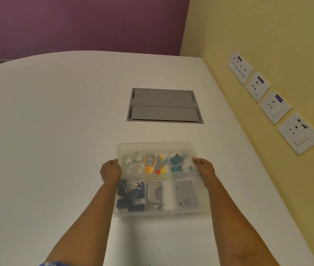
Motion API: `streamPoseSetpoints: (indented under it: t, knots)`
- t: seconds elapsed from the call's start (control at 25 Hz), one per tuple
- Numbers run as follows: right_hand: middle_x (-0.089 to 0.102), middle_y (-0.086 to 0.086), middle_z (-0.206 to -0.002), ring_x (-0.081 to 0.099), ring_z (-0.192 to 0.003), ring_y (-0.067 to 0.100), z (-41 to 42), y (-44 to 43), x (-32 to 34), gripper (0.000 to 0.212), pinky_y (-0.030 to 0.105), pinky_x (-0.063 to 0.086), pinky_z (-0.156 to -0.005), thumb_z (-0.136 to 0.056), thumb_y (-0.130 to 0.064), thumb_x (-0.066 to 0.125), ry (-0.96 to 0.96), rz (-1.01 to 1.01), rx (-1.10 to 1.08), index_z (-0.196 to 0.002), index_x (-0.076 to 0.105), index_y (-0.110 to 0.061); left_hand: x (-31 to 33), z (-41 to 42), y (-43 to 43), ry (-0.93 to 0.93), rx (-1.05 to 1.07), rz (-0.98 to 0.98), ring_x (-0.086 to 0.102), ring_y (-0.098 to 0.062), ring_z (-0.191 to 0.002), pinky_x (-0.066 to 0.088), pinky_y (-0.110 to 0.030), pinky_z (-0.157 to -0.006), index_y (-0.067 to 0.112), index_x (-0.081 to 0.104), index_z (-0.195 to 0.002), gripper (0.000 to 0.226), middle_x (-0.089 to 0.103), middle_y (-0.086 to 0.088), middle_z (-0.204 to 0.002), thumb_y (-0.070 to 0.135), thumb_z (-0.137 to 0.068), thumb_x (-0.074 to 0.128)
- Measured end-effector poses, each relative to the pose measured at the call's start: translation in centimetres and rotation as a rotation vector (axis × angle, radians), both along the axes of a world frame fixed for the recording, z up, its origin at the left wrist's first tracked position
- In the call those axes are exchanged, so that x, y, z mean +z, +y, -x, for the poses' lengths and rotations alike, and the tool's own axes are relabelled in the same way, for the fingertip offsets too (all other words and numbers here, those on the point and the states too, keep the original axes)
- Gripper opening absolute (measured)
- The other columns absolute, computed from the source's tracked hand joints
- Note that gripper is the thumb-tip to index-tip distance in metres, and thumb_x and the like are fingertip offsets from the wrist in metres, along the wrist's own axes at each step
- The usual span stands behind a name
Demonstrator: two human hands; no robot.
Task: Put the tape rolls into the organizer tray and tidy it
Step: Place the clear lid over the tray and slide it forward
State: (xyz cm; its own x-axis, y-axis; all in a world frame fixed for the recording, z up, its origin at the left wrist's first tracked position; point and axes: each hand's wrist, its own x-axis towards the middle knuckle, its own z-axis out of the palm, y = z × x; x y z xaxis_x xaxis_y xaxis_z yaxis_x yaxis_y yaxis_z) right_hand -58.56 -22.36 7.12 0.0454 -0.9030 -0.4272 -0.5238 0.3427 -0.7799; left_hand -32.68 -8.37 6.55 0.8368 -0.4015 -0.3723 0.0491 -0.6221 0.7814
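Note:
A clear plastic organizer tray with six compartments sits on the white table. Three clear tape rolls lie in its far left compartment. My left hand grips the tray's left rim and my right hand grips its right rim. Other compartments hold black binder clips, a grey hole punch, a grey card box, yellow notes with staples and pens, and teal clips.
A grey cable hatch is set into the table beyond the tray. A yellow wall with several socket plates runs along the table's right edge. A purple wall stands behind.

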Motion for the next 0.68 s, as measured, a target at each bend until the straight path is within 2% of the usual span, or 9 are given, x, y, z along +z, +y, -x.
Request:
streamPoseSetpoints:
  t: [0.16, 0.32, 0.44, 0.68]
  knots:
    - [0.058, 0.019, -0.131, 0.054, -0.119, 0.035, 1.2, 3.4, -0.3, 0.049, 0.04, 0.043, -0.1, -0.103, -0.04, 0.034, 0.165, 0.09, 0.085, -0.128, 0.054, -0.003, -0.9, 2.4, 3.3, -0.102, -0.041, 0.013, 0.06, -0.038, -0.1, 0.048, -0.045, -0.092, -0.002, 0.061, -0.108, 0.042, 0.065, -0.024, -0.11, 0.025, -0.103, 0.03]
    - [0.063, 0.018, -0.121, 0.058, -0.111, 0.036, 2.4, 5.9, -1.1, 0.058, 0.036, 0.043, -0.087, -0.102, -0.049, 0.024, 0.3, 0.113, 0.112, -0.117, 0.058, -0.004, -1.2, 4.2, 5.6, -0.168, -0.087, -0.048, 0.06, -0.038, -0.1, 0.047, -0.043, -0.087, 0.001, 0.058, -0.109, 0.046, 0.064, -0.021, -0.111, 0.031, -0.103, 0.023]
    - [0.066, 0.019, -0.111, 0.06, -0.102, 0.035, 2.9, 7.0, -1.6, 0.059, 0.032, 0.037, -0.075, -0.101, -0.051, 0.024, 0.326, 0.143, 0.083, -0.106, 0.06, -0.004, -1.3, 4.9, 6.4, -0.202, -0.117, -0.12, 0.058, -0.039, -0.105, 0.046, -0.044, -0.09, 0.005, 0.055, -0.116, 0.048, 0.063, -0.019, -0.116, 0.035, -0.103, 0.02]
    - [0.068, 0.017, -0.104, 0.063, -0.093, 0.035, 2.8, 7.3, -2.2, 0.057, 0.03, 0.04, -0.071, -0.101, -0.049, 0.025, 0.405, 0.238, 0.06, -0.101, 0.061, -0.005, -1.8, 5.0, 6.4, -0.258, -0.104, -0.153, 0.06, -0.039, -0.104, 0.047, -0.045, -0.091, 0.008, 0.056, -0.116, 0.048, 0.064, -0.018, -0.116, 0.036, -0.103, 0.02]
